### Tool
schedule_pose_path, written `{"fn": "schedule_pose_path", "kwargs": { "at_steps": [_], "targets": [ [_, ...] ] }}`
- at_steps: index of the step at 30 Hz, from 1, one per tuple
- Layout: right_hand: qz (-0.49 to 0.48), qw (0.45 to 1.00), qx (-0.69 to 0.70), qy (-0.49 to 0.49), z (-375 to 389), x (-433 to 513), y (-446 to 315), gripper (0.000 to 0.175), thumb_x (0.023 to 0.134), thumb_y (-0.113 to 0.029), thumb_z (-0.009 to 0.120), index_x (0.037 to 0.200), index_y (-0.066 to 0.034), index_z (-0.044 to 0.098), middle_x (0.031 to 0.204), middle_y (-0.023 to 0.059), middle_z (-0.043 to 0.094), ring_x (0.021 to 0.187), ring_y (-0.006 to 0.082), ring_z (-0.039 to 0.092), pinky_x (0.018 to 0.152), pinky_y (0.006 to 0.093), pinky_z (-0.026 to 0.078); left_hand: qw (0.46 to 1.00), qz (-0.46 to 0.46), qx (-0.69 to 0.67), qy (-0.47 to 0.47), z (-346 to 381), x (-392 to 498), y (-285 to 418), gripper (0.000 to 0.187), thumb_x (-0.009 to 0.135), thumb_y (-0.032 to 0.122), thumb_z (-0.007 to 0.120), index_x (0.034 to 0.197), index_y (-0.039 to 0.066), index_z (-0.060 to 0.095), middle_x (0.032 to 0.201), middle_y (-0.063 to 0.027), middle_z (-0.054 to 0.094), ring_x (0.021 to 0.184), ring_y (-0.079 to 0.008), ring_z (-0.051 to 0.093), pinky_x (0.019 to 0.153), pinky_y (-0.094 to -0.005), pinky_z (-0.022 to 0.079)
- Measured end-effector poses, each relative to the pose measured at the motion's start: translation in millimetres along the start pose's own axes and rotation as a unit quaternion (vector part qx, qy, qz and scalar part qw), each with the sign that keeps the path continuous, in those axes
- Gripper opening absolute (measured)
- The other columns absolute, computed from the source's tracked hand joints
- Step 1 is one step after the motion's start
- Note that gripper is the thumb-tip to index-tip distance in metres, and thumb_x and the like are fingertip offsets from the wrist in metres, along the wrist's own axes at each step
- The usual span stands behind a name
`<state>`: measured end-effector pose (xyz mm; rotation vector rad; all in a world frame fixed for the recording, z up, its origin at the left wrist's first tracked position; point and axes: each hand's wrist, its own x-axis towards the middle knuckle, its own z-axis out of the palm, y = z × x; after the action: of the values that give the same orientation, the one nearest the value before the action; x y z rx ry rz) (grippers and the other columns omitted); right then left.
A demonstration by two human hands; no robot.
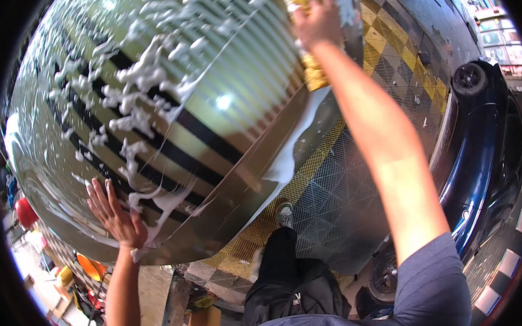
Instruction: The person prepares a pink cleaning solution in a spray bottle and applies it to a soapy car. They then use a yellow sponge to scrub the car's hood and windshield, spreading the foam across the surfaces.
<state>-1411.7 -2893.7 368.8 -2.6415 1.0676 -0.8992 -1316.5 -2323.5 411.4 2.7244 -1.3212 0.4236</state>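
A glossy car body fills the upper left, wet and reflecting dark and pale stripes. White soap foam lies in clumps over it, and suds run along its lower edge. My right hand reaches far forward and grips a yellow noodle-textured wash sponge against the bodywork; part of the sponge is hidden by the hand. Flat on the car's panel at the left rests my left hand, its palm down and fingers extended, holding nothing. Foam sits on its fingers and by the wrist.
On the right stands a dark blue car, with a wheel near my right side. Grated floor tiles in yellow and grey lie underfoot. An orange round object and a yellow container are at the lower left.
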Motion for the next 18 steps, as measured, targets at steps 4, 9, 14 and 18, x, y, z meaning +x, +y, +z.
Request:
{"fn": "schedule_pose_path", "kwargs": {
  "at_steps": [4,9,14,18],
  "targets": [
    [-0.093,0.992,0.017,-0.088,-42,-49,-36,0.064,0.087,-0.037,0.065,0.149,-0.0206,0.062,0.157,0.0242,0.048,0.139,0.0539,0.046,0.118,0.0581,0.041,0.994,-0.104,0.024,0.0,22,61,67,0.074,0.101,0.045,0.038,0.164,0.007,0.032,0.175,-0.0198,0.021,0.162,-0.0427,0.013,0.128,-0.0604,0.005],
    [-0.42,0.883,0.168,-0.124,-28,-30,24,0.068,0.079,-0.037,0.069,0.147,-0.0329,0.064,0.16,0.011,0.049,0.146,0.0431,0.047,0.122,0.0568,0.038,0.996,-0.081,0.017,0.03,25,93,106,0.074,0.1,0.045,0.039,0.164,0.007,0.033,0.175,-0.0186,0.021,0.162,-0.044,0.012,0.128,-0.0613,0.005],
    [-0.307,0.941,0.133,-0.046,33,123,104,0.066,0.088,-0.036,0.064,0.153,-0.0252,0.057,0.162,0.0145,0.045,0.15,0.0419,0.038,0.126,0.0544,0.029,0.973,-0.22,0.069,0.028,57,115,166,0.076,0.103,0.053,0.034,0.164,0.008,0.033,0.175,-0.0173,0.023,0.162,-0.0404,0.015,0.127,-0.0619,0.005],
    [-0.293,0.938,0.175,-0.051,67,216,121,0.064,0.089,-0.04,0.061,0.151,-0.024,0.058,0.162,0.0135,0.046,0.149,0.0399,0.039,0.127,0.0506,0.028,0.949,-0.305,0.054,0.051,79,144,219,0.077,0.103,0.053,0.032,0.166,0.008,0.03,0.175,-0.0162,0.021,0.163,-0.0406,0.014,0.127,-0.0617,0.004]
  ]
}}
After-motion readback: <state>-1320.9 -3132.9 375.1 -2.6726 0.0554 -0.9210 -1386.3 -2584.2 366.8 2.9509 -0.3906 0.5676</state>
